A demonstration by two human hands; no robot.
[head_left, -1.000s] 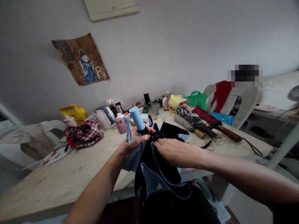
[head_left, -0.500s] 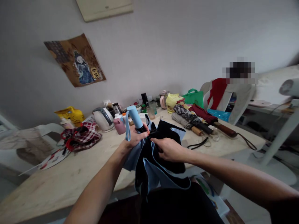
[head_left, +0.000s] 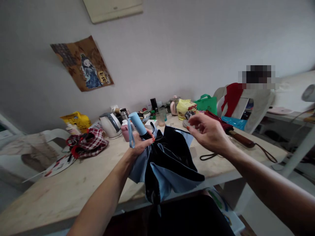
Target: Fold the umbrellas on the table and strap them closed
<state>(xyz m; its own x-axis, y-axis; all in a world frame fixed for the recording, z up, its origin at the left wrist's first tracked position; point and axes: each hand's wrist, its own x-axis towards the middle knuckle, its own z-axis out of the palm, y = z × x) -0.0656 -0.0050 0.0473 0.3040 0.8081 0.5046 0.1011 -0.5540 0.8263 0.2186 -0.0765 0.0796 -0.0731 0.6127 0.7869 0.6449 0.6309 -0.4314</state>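
A folding umbrella [head_left: 169,160], light blue on one side of its cloth and black on the other, is collapsed with its panels loose and hanging. My left hand [head_left: 142,142] wraps round it just below the light blue handle [head_left: 137,123], which points up and has a wrist strap. My right hand [head_left: 209,132] is off the umbrella, raised to its right with fingers curved and apart, and nothing shows in it. Behind that hand, other folded umbrellas lie on the table, among them a dark red one with a brown wooden handle [head_left: 242,139].
The pale table [head_left: 98,183] bears a white kettle [head_left: 110,125], a pink bottle [head_left: 125,132], glasses, a yellow bag [head_left: 185,109] and a green bag [head_left: 206,104]. A checked cloth bundle [head_left: 90,142] lies left. Another person sits beyond, near white chairs at the right.
My right hand has let go of the umbrella's cloth and moved up and to the right. The panels on that side hang freer. My left hand keeps its hold.
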